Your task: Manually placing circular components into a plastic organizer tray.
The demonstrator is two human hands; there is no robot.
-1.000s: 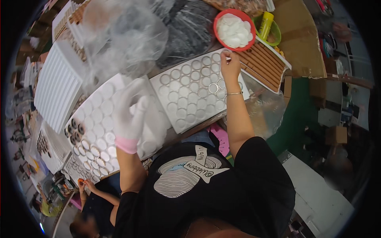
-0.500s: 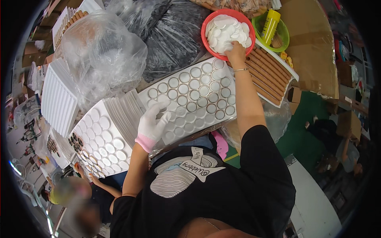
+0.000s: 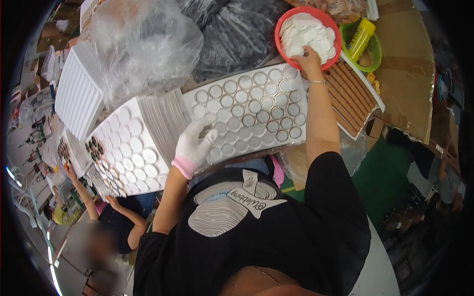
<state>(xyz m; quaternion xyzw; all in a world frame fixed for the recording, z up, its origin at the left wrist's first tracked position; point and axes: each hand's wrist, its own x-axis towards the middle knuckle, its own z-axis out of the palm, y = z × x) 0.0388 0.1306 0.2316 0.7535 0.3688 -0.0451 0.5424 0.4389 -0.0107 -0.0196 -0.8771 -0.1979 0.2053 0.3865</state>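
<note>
My bare right hand [image 3: 310, 63] is at the near rim of a red plastic bowl [image 3: 337, 44] heaped with white discs [image 3: 316, 34]. Its fingers are closed on a white disc [image 3: 295, 51] at the left of the heap. My left hand [image 3: 193, 143], in a white glove with a pink cuff, hovers over the left end of a white tray [image 3: 224, 91], thumb and fingers apart. Rows of round pieces fill this tray. Those toward its far and right side have dark rims; nearer ones look plain white. Glove and discs blend, so contact there is unclear.
Left of the tray stands a stack of white trays [image 3: 165, 116], with a disc-filled panel [image 3: 129, 148] beside it. Plastic bags [image 3: 148, 44] lie behind. Brown tubes [image 3: 345, 93] and a green bowl [image 3: 375, 54] holding a yellow cylinder [image 3: 362, 39] are at right. A co-worker's arms [image 3: 121, 212] reach in at left.
The view has shifted, moving the bowl and tray rightward in the picture. My right fingers have moved slightly left within the bowl. My left hand stays over the tray. The co-worker's arm now reaches farther away.
</note>
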